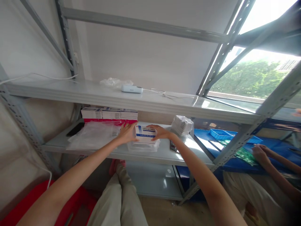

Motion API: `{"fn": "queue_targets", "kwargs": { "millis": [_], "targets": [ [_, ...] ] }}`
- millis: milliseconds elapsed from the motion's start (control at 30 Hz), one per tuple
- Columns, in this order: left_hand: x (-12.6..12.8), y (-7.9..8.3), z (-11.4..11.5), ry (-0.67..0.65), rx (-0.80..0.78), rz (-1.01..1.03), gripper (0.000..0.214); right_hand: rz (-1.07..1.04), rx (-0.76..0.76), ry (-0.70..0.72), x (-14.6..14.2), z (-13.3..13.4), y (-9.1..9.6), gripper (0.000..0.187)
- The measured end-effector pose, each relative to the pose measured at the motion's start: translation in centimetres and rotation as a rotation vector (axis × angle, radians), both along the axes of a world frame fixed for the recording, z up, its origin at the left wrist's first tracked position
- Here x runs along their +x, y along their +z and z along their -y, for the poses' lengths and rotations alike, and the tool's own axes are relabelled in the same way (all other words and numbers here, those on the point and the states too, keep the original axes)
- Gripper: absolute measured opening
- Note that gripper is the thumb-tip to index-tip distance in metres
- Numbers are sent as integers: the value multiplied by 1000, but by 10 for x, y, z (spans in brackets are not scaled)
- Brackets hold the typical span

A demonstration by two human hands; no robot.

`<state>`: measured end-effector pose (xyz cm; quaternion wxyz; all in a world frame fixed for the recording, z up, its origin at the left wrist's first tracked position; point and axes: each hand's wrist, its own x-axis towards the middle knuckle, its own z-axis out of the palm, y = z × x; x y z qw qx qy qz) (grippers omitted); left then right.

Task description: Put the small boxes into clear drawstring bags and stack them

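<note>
On the middle shelf, a stack of white and blue printed cartons (145, 132) sits between my two hands, above a clear plastic bag (147, 147). My left hand (127, 132) is closed against the left side of the stack. Fingers and thumb of my right hand (161, 131) grip its right side. Flat clear plastic bags (95, 135) lie left of my left hand. Behind them stand rows of similar white cartons (109, 113) on a red base. Right of my right hand is a block of cartons wrapped in clear plastic (182, 125).
The upper shelf (164, 105) crosses above my hands and carries a white device (132, 89) with a cable. A dark phone-like object (173, 146) lies under my right forearm. At right, a co-worker's hands (261, 153) are at a blue table with blue trays (221, 134).
</note>
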<state>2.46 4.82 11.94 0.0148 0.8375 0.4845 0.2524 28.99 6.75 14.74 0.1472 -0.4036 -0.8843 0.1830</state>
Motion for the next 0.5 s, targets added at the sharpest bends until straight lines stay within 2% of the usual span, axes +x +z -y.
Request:
{"fn": "queue_targets", "kwargs": {
  "millis": [100,200,333,500],
  "targets": [
    [-9,-1,1,31,30,25,107,-19,19,-6,-6,-6,-6,89],
    [-12,-10,-1,24,29,20,101,-10,16,1,-8,-14,-19,90],
    [-4,-41,-15,-3,5,-10,97,-5,0,-1,-4,-31,-52,91],
    [2,-79,-41,-37,-154,-124,96,95,-62,-164,1,-41,-84,92]
  ]
}}
